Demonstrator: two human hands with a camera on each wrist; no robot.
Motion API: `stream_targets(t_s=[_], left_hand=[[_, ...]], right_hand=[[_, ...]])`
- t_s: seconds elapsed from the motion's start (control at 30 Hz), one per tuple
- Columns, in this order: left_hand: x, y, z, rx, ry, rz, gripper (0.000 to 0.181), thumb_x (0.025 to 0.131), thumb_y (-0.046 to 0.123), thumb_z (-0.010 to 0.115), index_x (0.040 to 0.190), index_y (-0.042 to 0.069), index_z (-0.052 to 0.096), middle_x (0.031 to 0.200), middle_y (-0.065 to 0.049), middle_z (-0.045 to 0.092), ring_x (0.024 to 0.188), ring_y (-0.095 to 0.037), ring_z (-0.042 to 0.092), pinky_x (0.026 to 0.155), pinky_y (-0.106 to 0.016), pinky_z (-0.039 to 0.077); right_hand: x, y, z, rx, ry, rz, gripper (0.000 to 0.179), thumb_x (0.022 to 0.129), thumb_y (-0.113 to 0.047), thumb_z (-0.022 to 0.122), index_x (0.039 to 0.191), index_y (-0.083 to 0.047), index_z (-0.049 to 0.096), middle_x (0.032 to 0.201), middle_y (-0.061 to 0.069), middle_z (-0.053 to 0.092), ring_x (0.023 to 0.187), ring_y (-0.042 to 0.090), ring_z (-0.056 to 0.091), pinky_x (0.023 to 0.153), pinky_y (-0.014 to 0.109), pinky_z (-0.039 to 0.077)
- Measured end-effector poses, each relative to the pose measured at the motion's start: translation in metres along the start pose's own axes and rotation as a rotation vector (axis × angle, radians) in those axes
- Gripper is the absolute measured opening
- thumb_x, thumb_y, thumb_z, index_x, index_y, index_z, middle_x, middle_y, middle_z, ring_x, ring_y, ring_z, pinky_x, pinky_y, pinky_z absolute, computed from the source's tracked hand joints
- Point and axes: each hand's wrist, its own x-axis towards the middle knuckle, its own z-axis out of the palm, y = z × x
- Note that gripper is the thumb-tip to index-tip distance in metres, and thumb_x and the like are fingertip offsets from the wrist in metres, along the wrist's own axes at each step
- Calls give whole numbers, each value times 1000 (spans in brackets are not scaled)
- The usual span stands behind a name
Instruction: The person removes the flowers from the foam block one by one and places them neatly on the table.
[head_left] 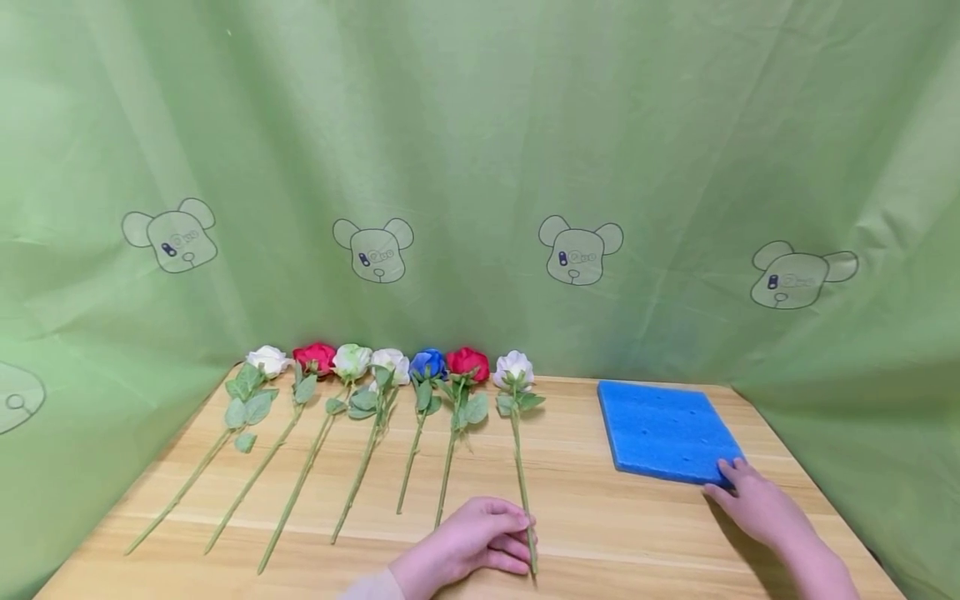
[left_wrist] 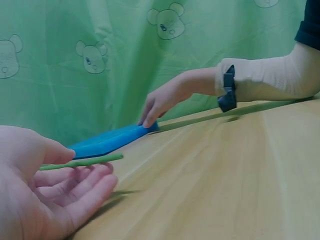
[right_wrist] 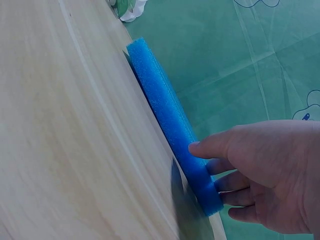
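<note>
In the head view my left hand (head_left: 487,537) pinches the lower stem of a white artificial rose (head_left: 513,369), rightmost in the row. The left wrist view shows that green stem (left_wrist: 102,159) between the thumb and fingers, its cut end pointing right. My right hand (head_left: 761,504) holds the near right corner of a square blue foam board (head_left: 667,429) lying flat. Seen in the right wrist view, the thumb is at the board's edge (right_wrist: 160,105) and the other fingertips are partly hidden behind it. Several small holes or dents mark its top.
Left of the held rose lie several more artificial roses, among them a red rose (head_left: 468,364), a blue rose (head_left: 428,365) and a pale green rose (head_left: 352,361), stems toward the person. A green curtain (head_left: 480,167) closes off the back and sides of the wooden table (head_left: 600,542).
</note>
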Motion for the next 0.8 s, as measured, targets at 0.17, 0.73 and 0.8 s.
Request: stream_targets(t_s=[0.17,0.73,0.8], left_hand=[[-1,7,-7,60,-1,-28,27,95,16,59,109,-6,64,81,-4,67,69,-14,69,71,-38,63],[-5,20,-17,186,15,-80,28,95,16,56,111,-7,63,85,-12,72,71,-22,73,65,-37,63],[-5,20,-18,187,15,-76,28,95,16,56,110,-7,63,86,-14,72,71,-24,74,64,-36,63]], right_hand=[[0,2,2,3,-2,1,74,99,-46,50,133,19,43,136,49,31,121,65,35,95,72,38],[-1,0,-1,1,7,1,72,99,-45,50,133,19,43,136,49,30,121,65,35,95,72,38],[-1,-1,-1,-2,13,-1,71,99,-44,50,133,18,44,136,49,31,121,65,35,94,72,38]])
